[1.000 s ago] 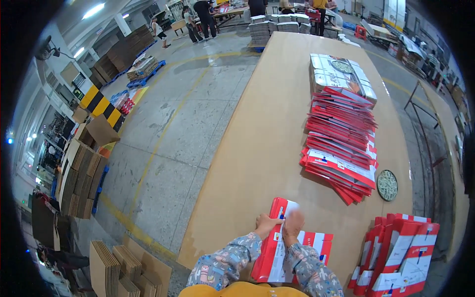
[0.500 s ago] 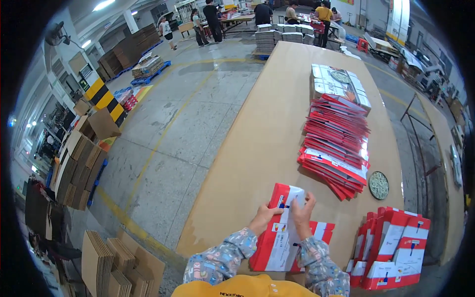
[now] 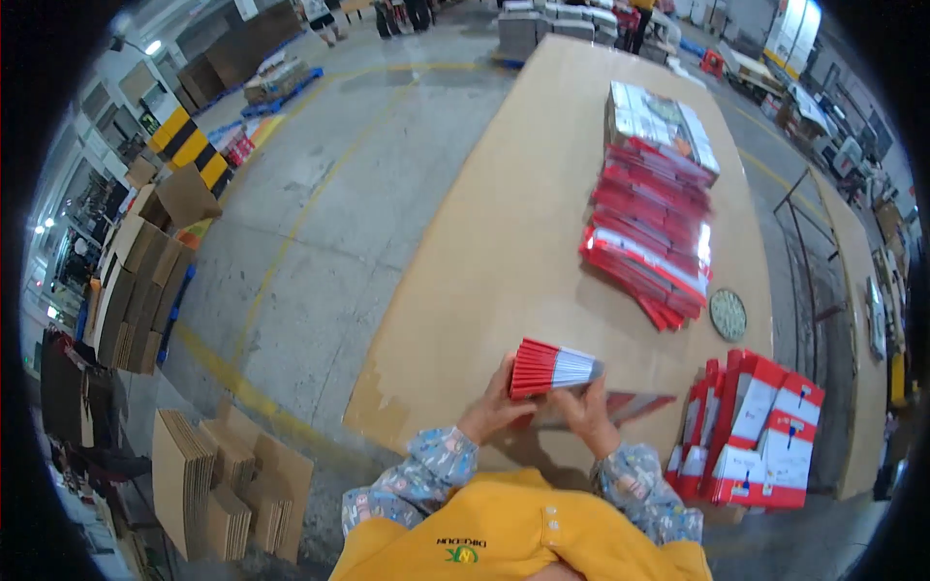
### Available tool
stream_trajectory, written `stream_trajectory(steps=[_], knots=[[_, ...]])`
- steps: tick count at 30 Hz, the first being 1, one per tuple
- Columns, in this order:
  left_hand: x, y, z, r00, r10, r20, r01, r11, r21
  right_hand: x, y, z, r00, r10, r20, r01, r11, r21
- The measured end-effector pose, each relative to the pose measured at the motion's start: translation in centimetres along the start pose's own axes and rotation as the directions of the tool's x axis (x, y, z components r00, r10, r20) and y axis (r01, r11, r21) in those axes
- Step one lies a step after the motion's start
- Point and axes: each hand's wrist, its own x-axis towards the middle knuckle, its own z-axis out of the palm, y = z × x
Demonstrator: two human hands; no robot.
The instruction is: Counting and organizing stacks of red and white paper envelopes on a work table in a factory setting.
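Between my hands is a bundle of flat red-and-white folded cartons [image 3: 554, 368], raised above the table's near edge. Their layered edges face upward and spread a little, like a fan. My left hand [image 3: 492, 402] is closed round the bundle's red left side. On the white right end, my right hand [image 3: 586, 414] grips with thumb and fingers. Below, partly hidden by my hands, a red-and-white carton edge [image 3: 647, 405] shows. To the right stands a pile of red-and-white flat cartons [image 3: 765, 426] at the table's near right corner.
Farther up the tan table [image 3: 484, 252] lies a long leaning row of red cartons [image 3: 649, 223], with a strapped white stack [image 3: 664, 126] behind it. A round green patterned disc [image 3: 728, 315] lies nearby. Brown cardboard sheets [image 3: 228, 484] stand on the floor at left.
My hands have lifted and tipped the cartons, so their edges now face up instead of the printed face. The view has tilted down, and the table things sit higher in it.
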Motion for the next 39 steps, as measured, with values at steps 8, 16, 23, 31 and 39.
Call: stream_trajectory(steps=[8,16,23,31,39], knots=[[-0.1,5.2,3.2,0.967,0.207,0.146,-0.250,0.872,0.421,-2.5,0.0,-1.2,0.999,0.029,0.027,-0.027,0.998,-0.065],[-1.1,4.0,3.5,0.943,0.328,0.056,-0.311,0.808,0.501,-3.1,-1.5,-1.0,0.989,0.142,0.040,-0.145,0.984,0.101],[-1.1,4.5,4.1,0.961,0.273,-0.039,-0.236,0.890,0.390,-2.9,-2.0,-1.4,0.989,0.141,0.049,-0.146,0.981,0.125],[-1.0,3.3,3.2,0.982,0.185,-0.020,-0.159,0.888,0.432,-2.3,-7.3,-2.0,0.964,-0.213,-0.161,0.165,0.950,-0.266],[-0.8,3.9,4.0,0.944,0.324,-0.056,-0.264,0.848,0.459,-2.2,-12.1,-0.2,0.906,-0.395,0.151,0.367,0.558,-0.744]])
